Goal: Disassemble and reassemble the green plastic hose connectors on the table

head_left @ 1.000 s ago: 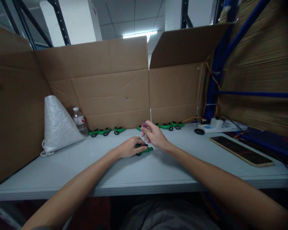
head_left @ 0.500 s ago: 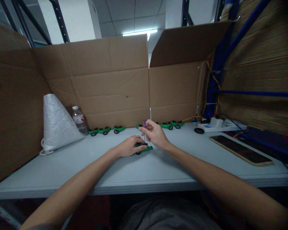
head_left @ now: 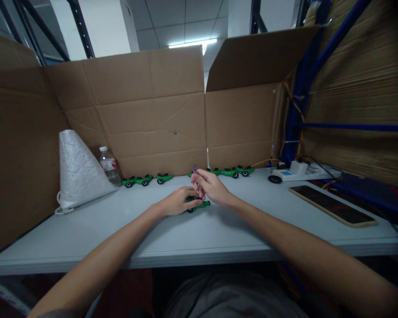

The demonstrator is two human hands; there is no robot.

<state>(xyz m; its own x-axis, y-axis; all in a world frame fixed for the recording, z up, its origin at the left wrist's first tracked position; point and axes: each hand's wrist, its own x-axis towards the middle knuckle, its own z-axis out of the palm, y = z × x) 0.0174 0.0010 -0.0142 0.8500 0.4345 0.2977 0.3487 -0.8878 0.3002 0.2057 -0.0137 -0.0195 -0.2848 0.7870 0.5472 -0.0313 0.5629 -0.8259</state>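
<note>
A green toy car [head_left: 204, 204] with black wheels lies on the white table near the middle, partly covered by fingers. My left hand [head_left: 179, 201] is closed round its left end and holds it against the tabletop. Just above it, my right hand [head_left: 212, 187] grips a screwdriver [head_left: 195, 168] by its purple handle. The screwdriver stands nearly upright, its top tilted a little to the left. Its lower end is hidden behind my fingers, so I cannot tell exactly where the tip touches.
More green toy cars [head_left: 164, 178] line the back of the table [head_left: 129, 238] along the cardboard wall [head_left: 152, 119]. On the left stand a silvery bag [head_left: 79, 172] and a water bottle [head_left: 109, 165]. A phone [head_left: 331, 205], a power strip [head_left: 308, 173] and a black ring [head_left: 275, 179] lie right.
My right hand has come down and slightly left, its fingers now wrapped more closely round the screwdriver, whose top has tilted left. My left hand and the toy car stay in place.
</note>
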